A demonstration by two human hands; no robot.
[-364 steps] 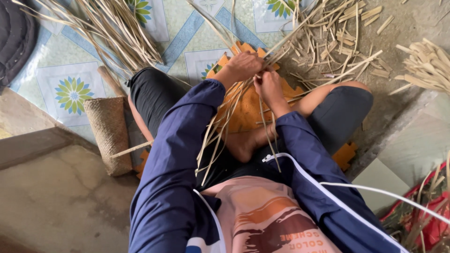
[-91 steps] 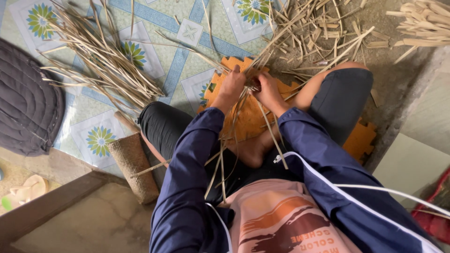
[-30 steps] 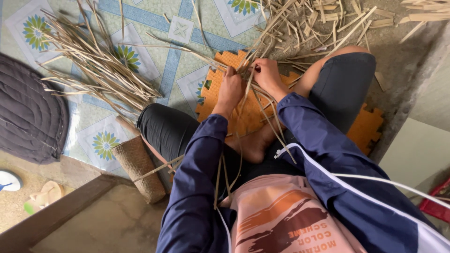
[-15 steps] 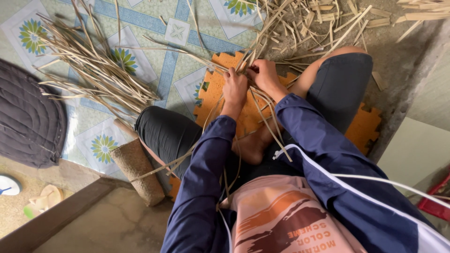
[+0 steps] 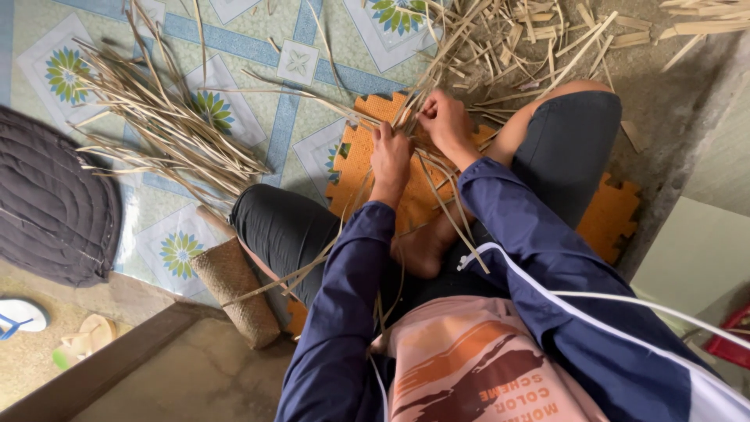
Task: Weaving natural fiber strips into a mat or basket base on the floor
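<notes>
While both hands worked close together over the far edge of the orange interlocking foam mat (image 5: pixel 367 168), the thing in hand was a bundle of thin, pale, flat reed strips (image 5: pixel 426 168) crossing between them. The left hand (image 5: pixel 389 155) was clenched over several strips, pressing them toward the mat; the right hand (image 5: pixel 444 123), just beside it and slightly farther out, pinched other strips between curled fingers. Judging by how things lay, the weaving looked barely begun: only a small knot of crossed strips sat under the hands, with long loose ends trailing back over the lap and fanning out past the mat's far edge, and no finished panel showed. Whether the strips were already interlaced under the fingers could not be told.

Each strip looked dry, stiff and fibrous, straw-coloured, narrow as a ribbon. Beneath the mat lay a smooth vinyl floor sheet with blue lines and flower squares (image 5: pixel 289 117), and on it, toward the sheet's left side, a loose heap of the same long dry strips (image 5: pixel 168 129) was spread. Short chopped offcuts (image 5: pixel 539 39) littered the bare ground beyond the mat's far right corner. A coarse brown woven roll (image 5: pixel 234 289) rested by the left knee at the sheet's near edge, and a dark quilted cushion (image 5: pixel 51 211) lay at the sheet's left edge
</notes>
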